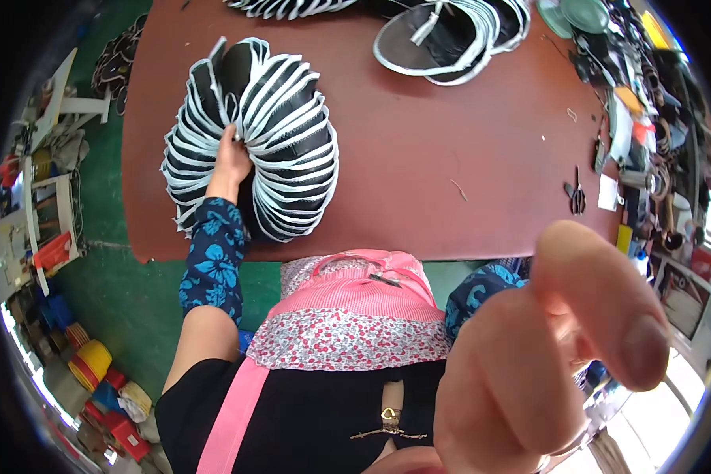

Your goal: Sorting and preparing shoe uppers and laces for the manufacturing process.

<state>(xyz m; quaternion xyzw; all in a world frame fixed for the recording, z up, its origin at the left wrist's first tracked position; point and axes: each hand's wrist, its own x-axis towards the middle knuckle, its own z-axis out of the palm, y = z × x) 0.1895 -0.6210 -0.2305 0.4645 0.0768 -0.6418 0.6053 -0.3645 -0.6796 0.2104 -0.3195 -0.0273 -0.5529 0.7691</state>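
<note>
left fingers [231,142] press into the fanned stack of black white-edged pieces [284,150].

workshop, brown worktable [419,158], fanned stack of cut pieces [284,134], scissors [577,193]

- A reddish-brown surface [419,158] fills the middle of the view, its near edge curving.
- Green floor [126,292] lies below and to the left of it.
- White shelving [43,197] stands at the left, with cluttered items on it.
- Red and yellow containers [95,371] sit on the floor at lower left.
- Bright daylight [656,426] glares at lower right.
- Tools and clutter [648,118] crowd the right edge.
</note>
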